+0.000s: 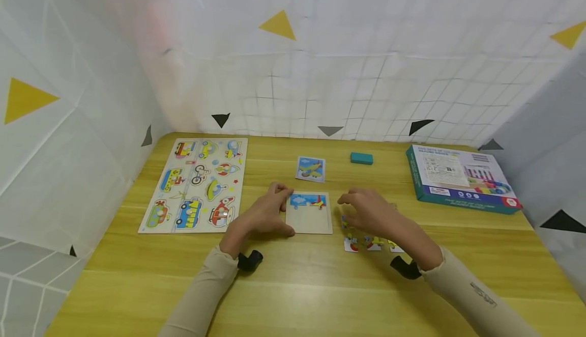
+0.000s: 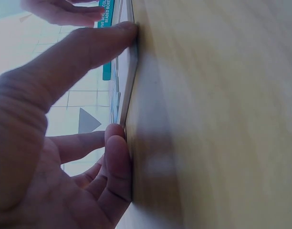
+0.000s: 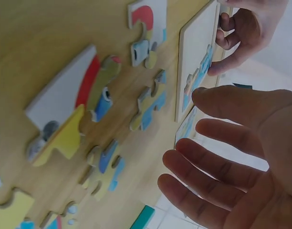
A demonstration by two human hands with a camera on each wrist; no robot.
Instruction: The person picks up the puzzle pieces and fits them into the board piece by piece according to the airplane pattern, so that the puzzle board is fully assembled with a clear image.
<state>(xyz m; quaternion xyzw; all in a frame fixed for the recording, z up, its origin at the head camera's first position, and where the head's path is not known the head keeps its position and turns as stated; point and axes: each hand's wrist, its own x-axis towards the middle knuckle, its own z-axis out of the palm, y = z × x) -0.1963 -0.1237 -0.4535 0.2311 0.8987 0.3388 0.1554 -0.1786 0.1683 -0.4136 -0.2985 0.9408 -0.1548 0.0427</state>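
A square wooden puzzle board [image 1: 309, 221] lies flat, its top row filled with blue-sky pieces and part of a red and yellow plane. My left hand [image 1: 266, 211] holds this board at its left side, thumb at the near corner and fingertips at the far one. To the right of the board, my right hand [image 1: 372, 212] hovers over loose jigsaw pieces [image 3: 148, 102], fingers loosely bent and nothing between them. The hand partly hides these pieces in the head view. Beyond the board lies a small picture card [image 1: 311, 169] of a yellow plane.
On the left lies a large vehicle peg puzzle [image 1: 197, 187]. A teal block [image 1: 361, 158] sits at the back, and a flat boxed bead set [image 1: 462, 176] at the back right. White sheeting [image 1: 339, 92] rises behind the wooden table [image 1: 320, 296].
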